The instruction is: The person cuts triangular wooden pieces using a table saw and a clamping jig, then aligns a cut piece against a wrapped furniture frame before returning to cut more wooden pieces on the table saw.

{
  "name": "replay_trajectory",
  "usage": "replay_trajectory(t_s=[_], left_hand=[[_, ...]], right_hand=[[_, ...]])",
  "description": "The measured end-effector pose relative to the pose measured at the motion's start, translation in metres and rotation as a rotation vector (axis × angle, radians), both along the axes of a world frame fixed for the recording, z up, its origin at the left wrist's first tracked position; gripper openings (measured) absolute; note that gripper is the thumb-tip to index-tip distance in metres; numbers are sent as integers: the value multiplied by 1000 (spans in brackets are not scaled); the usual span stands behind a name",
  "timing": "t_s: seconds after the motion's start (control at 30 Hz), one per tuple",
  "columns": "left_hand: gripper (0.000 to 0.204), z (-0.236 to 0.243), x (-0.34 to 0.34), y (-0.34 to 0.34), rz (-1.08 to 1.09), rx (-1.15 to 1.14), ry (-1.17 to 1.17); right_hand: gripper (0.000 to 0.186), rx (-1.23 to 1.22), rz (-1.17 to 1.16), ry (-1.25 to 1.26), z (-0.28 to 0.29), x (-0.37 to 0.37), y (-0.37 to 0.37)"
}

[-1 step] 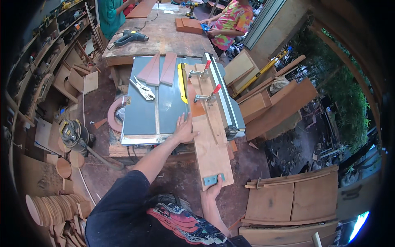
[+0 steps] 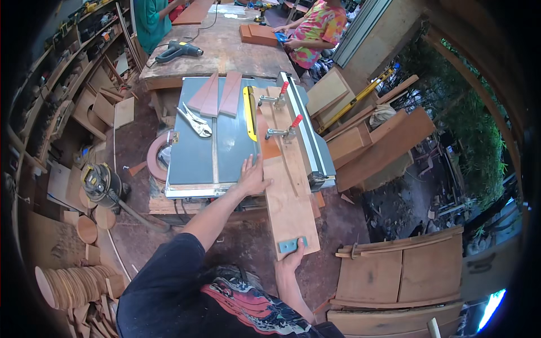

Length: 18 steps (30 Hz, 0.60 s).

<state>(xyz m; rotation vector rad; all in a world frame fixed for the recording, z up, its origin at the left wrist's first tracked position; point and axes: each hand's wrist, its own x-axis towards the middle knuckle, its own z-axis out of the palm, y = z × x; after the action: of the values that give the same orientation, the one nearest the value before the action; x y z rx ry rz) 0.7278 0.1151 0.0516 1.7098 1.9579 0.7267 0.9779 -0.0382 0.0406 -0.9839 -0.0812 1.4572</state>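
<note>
A long plywood taper jig (image 2: 286, 208) lies along the right side of the table saw (image 2: 191, 160), its near end overhanging the front edge. My left hand (image 2: 253, 179) rests on the jig's left edge, fingers stretched forward. At the near end, my right hand (image 2: 291, 260) grips the board, thumb on top beside a blue-green block (image 2: 289, 245). Two red-handled toggle clamps (image 2: 288, 130) sit on the jig near a reddish-brown wood piece (image 2: 271, 147). Left of the jig stands a yellow strip (image 2: 250, 115), next to where the blade would be; I cannot make out the blade.
Locking pliers (image 2: 197, 124) and tapered wood pieces (image 2: 229, 96) lie on the saw top. A metal fence (image 2: 306, 124) runs along the right. Beyond, a workbench (image 2: 225, 53) holds a heat gun (image 2: 179, 51); two people stand there. A shop vacuum (image 2: 101, 180) stands left.
</note>
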Motion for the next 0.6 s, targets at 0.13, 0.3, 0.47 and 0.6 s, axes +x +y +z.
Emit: replay_trajectory(t_s=[0.13,0.3,0.47,0.6], left_hand=[[109,-3,-2,2,-9,9,1],[109,0,2,2,-20,-5,0],[108,1,-1,-1,-26,11,18],[109,1,-1,-2,-30,1,33]], right_hand=[[45,-27,-13,-22,8,-12,10],[50,-16,20,-36,-5,-16,24],[50,4,66,-25,-12,-26,40],[49,32,66,-33,-15,-33,48]])
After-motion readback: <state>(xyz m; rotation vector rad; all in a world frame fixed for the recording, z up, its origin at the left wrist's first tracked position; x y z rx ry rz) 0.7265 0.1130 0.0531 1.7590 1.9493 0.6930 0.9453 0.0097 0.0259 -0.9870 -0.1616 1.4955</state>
